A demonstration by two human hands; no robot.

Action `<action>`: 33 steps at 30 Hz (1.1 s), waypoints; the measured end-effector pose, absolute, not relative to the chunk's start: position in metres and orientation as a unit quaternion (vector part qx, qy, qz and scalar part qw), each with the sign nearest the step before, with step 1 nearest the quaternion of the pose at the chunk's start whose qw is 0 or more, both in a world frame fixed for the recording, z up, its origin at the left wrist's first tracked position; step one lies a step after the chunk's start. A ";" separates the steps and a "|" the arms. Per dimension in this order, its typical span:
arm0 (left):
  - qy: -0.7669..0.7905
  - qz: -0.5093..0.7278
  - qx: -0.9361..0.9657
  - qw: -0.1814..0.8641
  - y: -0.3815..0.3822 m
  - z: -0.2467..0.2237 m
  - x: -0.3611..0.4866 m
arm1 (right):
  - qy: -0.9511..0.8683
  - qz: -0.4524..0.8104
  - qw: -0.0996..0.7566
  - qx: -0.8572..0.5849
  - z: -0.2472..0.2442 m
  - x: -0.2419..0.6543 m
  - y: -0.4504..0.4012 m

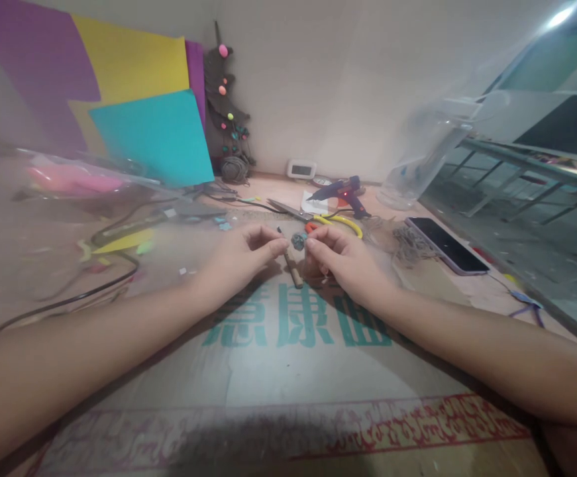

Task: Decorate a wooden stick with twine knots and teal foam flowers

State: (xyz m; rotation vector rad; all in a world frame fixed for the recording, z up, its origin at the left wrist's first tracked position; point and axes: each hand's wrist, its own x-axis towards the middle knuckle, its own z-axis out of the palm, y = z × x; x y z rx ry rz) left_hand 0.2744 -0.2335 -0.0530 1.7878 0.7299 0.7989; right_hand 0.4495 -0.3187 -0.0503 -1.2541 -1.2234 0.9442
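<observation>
My left hand [261, 252] is closed in a pinch, thumb against index finger; whatever it may hold is too small to make out. My right hand [345, 262] also pinches, and a small grey-blue yarn ball [299, 240] sits at its fingertips, in the gap between both hands. Just below, close to the left fingertips, a brown stick [294, 268] with a dark tip slants over the table. Behind the right hand lie scissors [350, 224] with yellow and orange handles, blades pointing left.
A dark glue gun [340, 192] with a red light rests behind the scissors. On the right are tangled grey yarn [412, 244], a phone [447, 246] and a clear plastic jug [412, 165]. Coloured sheets [154, 136] and a hanging tree decoration [223, 93] stand back left. A black cord [74, 298] crosses the left.
</observation>
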 end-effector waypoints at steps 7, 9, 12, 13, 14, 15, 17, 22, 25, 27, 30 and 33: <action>0.253 0.290 0.768 0.512 -0.239 -0.053 0.276 | -0.511 0.438 0.539 -0.506 -0.051 0.449 -0.317; 0.273 0.303 0.776 0.480 -0.240 -0.051 0.276 | -0.528 0.427 0.522 -0.516 -0.051 0.449 -0.317; 0.279 0.311 0.784 0.460 -0.240 -0.049 0.275 | -0.558 0.405 0.492 -0.533 -0.049 0.449 -0.317; 0.275 0.311 0.786 0.459 -0.240 -0.049 0.275 | -0.562 0.406 0.486 -0.531 -0.048 0.449 -0.318; 0.273 0.312 0.787 0.457 -0.239 -0.050 0.275 | -0.565 0.411 0.482 -0.529 -0.047 0.449 -0.319; 0.271 0.314 0.788 0.455 -0.239 -0.050 0.274 | -0.564 0.414 0.480 -0.529 -0.046 0.449 -0.320; 0.269 0.313 0.788 0.457 -0.238 -0.051 0.274 | -0.565 0.410 0.479 -0.532 -0.045 0.449 -0.322; 0.257 0.307 0.781 0.479 -0.237 -0.053 0.275 | -0.579 0.393 0.472 -0.536 -0.046 0.450 -0.321; 0.237 0.299 0.773 0.507 -0.237 -0.054 0.276 | -0.571 0.392 0.475 -0.543 -0.047 0.449 -0.320; 0.228 0.294 0.768 0.522 -0.237 -0.055 0.276 | -0.560 0.395 0.484 -0.545 -0.047 0.449 -0.321; 0.241 0.297 0.772 0.508 -0.234 -0.058 0.276 | -0.556 0.388 0.495 -0.543 -0.046 0.448 -0.321; 0.271 0.314 0.765 0.493 -0.232 -0.059 0.276 | -0.570 0.359 0.500 -0.545 -0.045 0.449 -0.321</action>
